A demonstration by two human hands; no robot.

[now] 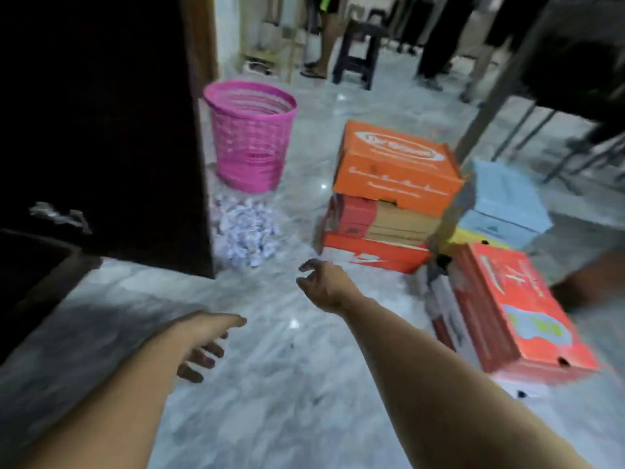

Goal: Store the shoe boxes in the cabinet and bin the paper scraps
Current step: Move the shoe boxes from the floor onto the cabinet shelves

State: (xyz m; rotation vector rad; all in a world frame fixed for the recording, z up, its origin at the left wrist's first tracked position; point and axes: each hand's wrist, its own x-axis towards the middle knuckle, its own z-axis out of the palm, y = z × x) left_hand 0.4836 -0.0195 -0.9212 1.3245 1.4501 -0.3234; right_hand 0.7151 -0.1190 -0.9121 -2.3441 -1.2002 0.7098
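Note:
Shoe boxes lie piled on the grey marble floor at the right: an orange box [395,164] tops a stack of red and brown boxes [375,231], a light blue box [504,204] sits behind, and a red-orange box [521,306] lies nearest me. A heap of crumpled white paper scraps [245,230] sits in front of the pink mesh bin [252,137]. The dark cabinet [101,130] fills the left side. My right hand [321,282] reaches forward, fingers spread and empty, short of the stack. My left hand [206,346] hangs over the floor, fingers apart, holding nothing.
A dark stool [358,52] and the legs of standing people [324,38] are at the back. Metal table legs [490,106] rise at the right behind the boxes. The whole view is motion-blurred.

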